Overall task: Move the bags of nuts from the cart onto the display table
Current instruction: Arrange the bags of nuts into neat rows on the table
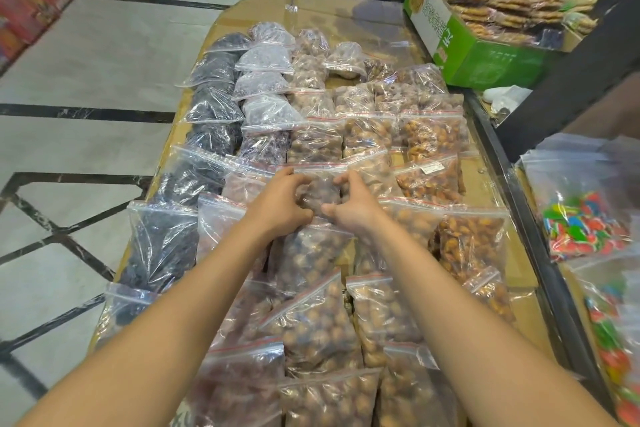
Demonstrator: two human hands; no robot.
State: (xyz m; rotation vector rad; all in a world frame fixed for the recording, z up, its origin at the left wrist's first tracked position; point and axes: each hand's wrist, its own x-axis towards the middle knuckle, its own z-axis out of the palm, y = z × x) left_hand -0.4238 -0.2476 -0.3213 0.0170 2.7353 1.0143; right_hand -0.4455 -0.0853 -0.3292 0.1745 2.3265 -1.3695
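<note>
Your two bare forearms: both extended forward, converging at the wrists. Your left hand (282, 203): fingers curled, gripping a clear zip-top plastic bag of brown nuts (318, 194). Your right hand (355, 206): fingers curled, gripping the same bag's opposite side.

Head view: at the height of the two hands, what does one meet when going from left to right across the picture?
Tiled floor → bag of dark dried fruit → left hand → bag of brown nuts held by both hands → right hand → bag of orange-brown nuts → bag of colourful candies.
</note>
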